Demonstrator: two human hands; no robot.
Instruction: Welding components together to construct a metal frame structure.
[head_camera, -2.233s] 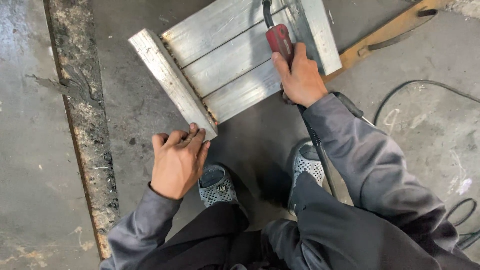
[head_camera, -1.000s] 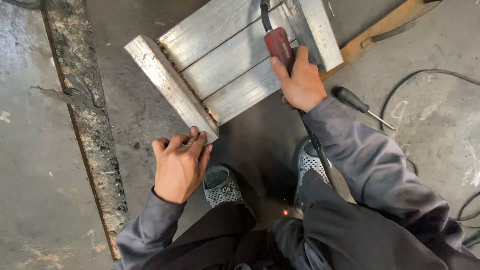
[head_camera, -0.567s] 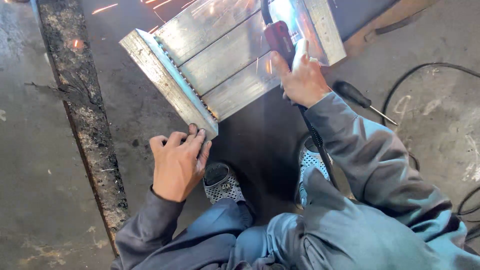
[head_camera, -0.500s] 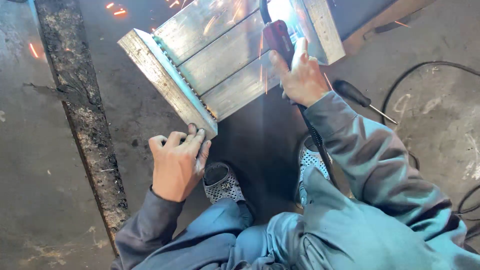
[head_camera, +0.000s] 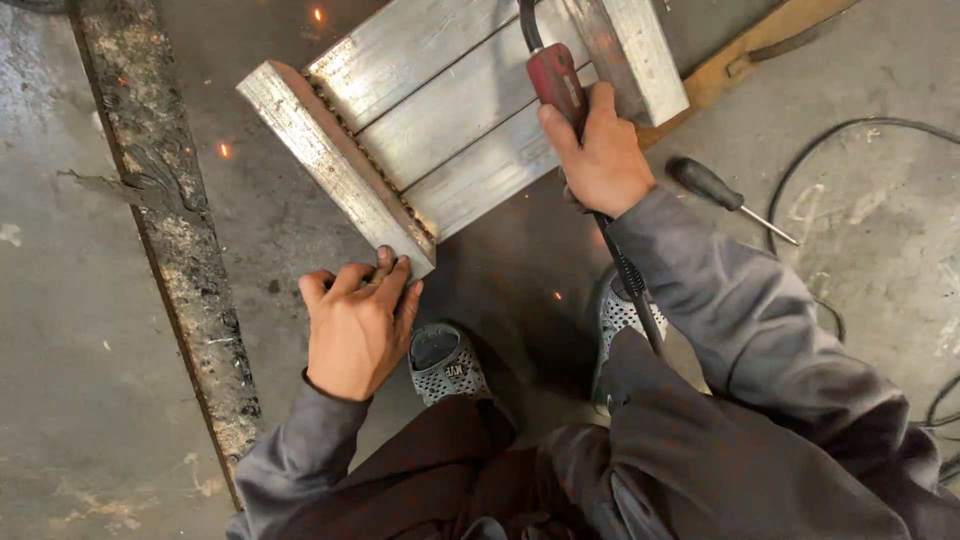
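Posture: the person crouches on the concrete floor, grey perforated shoes planted below the work, grey sleeves and dark trousers in view.
Workpiece: a frame of aluminium box sections lies flat on the floor, three parallel bars closed by a cross bar at each end.
Near cross bar: the left end bar runs diagonally, its lower end closest to the person; a rough weld seam shows along its joint with the bars.
Left hand: the left hand lies palm down on the floor, fingers spread and loose, fingertips touching the lower end of the near cross bar; it grasps nothing.
Right hand: the right hand is clenched around the red-handled welding torch, held over the right part of the frame beside the far cross bar.
Torch cable: the black hose trails from under the right hand down past the right shoe.
Sparks: a few orange sparks lie scattered on the floor.
Surroundings: a screwdriver lies just right of the right wrist; a wooden board sits beyond the frame; a rusty steel strip runs along the left; loose black cables curl at the right.
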